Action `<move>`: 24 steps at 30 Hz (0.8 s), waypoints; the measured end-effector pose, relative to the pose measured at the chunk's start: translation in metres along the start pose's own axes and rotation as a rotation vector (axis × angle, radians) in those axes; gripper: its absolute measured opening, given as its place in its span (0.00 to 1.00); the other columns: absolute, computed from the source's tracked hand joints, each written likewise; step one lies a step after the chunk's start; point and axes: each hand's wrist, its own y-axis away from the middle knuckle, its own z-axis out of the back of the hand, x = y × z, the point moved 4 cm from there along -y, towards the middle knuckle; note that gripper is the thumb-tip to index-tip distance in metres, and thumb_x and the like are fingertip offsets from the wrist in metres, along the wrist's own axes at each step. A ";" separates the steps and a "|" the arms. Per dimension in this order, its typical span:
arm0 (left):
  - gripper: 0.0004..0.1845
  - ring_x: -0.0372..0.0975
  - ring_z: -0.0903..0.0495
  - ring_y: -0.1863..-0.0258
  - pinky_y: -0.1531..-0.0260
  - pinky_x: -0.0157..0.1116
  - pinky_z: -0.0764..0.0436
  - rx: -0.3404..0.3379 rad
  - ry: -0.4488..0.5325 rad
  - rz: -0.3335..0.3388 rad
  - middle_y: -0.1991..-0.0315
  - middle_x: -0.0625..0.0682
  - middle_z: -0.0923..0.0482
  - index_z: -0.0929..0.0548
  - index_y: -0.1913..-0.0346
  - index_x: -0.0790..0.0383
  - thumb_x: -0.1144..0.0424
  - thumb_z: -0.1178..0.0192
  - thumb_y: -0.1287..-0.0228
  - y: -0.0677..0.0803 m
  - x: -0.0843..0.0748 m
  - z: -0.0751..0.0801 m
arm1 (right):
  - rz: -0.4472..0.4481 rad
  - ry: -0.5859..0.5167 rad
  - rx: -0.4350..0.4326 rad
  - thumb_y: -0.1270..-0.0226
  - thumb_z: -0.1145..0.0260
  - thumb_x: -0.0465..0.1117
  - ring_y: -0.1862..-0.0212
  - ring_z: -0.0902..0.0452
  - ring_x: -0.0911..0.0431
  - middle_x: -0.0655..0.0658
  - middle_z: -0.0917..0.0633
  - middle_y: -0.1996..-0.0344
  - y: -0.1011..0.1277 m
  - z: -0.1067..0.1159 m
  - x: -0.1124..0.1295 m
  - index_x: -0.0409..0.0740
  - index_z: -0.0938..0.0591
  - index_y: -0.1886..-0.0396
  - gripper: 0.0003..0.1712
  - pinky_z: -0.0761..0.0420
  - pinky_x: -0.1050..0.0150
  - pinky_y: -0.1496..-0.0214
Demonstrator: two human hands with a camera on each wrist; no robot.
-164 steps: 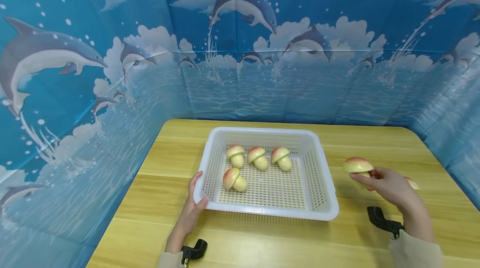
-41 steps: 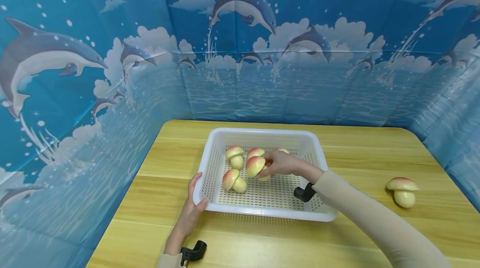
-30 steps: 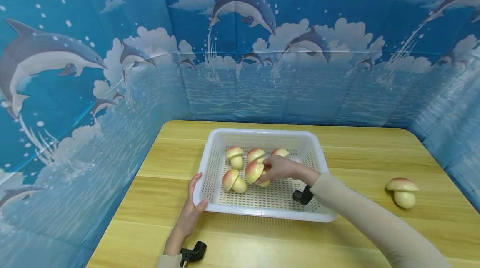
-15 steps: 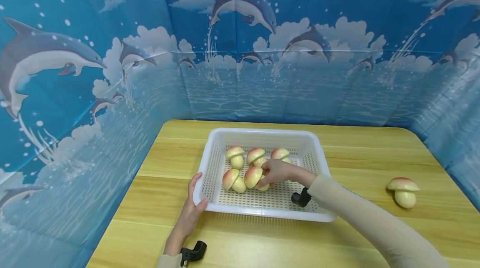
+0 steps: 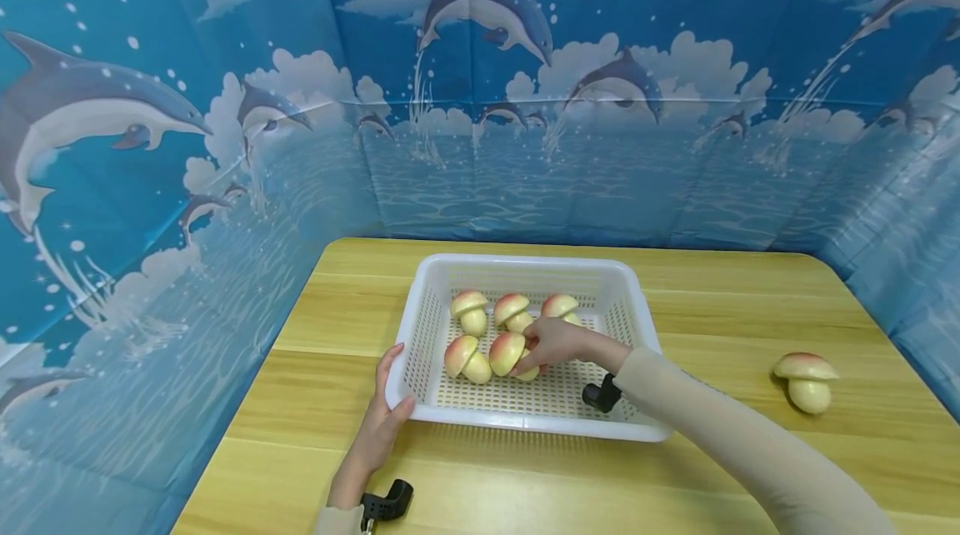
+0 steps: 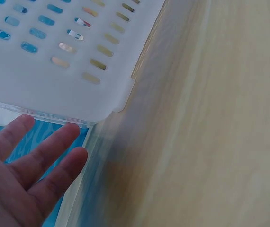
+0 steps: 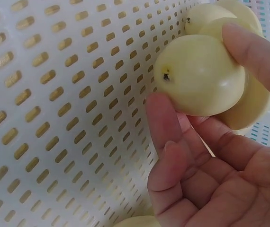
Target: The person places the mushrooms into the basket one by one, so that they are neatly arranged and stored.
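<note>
A white perforated plastic basket (image 5: 540,423) stands on the table. My left hand (image 5: 378,427) holds its near-left corner, thumb at the rim and fingers along the outer side. In the left wrist view, several fingers (image 6: 54,161) reach the basket's edge; the thumb is out of sight. Inside the basket, my right hand (image 5: 561,342) pinches a toy mushroom (image 5: 506,353) with a yellow-red cap, beside another mushroom (image 5: 465,358) in the front row. Its pale stem (image 7: 199,78) shows between thumb and fingers in the right wrist view. A back row holds three mushrooms (image 5: 469,312), the rightmost partly hidden by my hand.
One more toy mushroom (image 5: 806,382) lies on the wooden table (image 5: 735,302), right of the basket. A blue dolphin-print curtain (image 5: 480,177) hangs behind the table and along its sides. Each wrist wears a black mount (image 5: 388,502).
My right hand has carried the mushroom from above the table's right side into the basket, then lowered it towards the near side. During the last half second it stays still. My left hand keeps its place.
</note>
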 end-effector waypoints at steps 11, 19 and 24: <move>0.37 0.64 0.44 0.36 0.47 0.58 0.37 -0.003 0.000 0.005 0.28 0.65 0.54 0.57 0.27 0.53 0.62 0.53 0.36 0.000 0.000 0.000 | 0.000 0.016 -0.019 0.52 0.24 0.44 0.82 0.40 0.60 0.52 0.38 0.87 -0.004 -0.002 -0.002 0.46 0.36 0.84 0.26 0.29 0.66 0.76; 0.37 0.65 0.44 0.36 0.47 0.59 0.37 -0.009 -0.022 0.005 0.28 0.64 0.54 0.56 0.27 0.53 0.65 0.53 0.36 0.000 -0.002 -0.001 | -0.020 0.031 -0.025 0.53 0.23 0.44 0.80 0.29 0.56 0.52 0.33 0.87 -0.005 -0.004 -0.003 0.45 0.32 0.83 0.23 0.29 0.67 0.77; 0.37 0.64 0.43 0.36 0.47 0.59 0.37 -0.014 -0.024 -0.002 0.28 0.65 0.53 0.56 0.27 0.54 0.66 0.53 0.37 0.000 -0.003 -0.001 | -0.019 0.026 -0.028 0.53 0.23 0.45 0.82 0.32 0.59 0.52 0.36 0.88 -0.005 -0.004 -0.003 0.46 0.34 0.84 0.26 0.31 0.67 0.78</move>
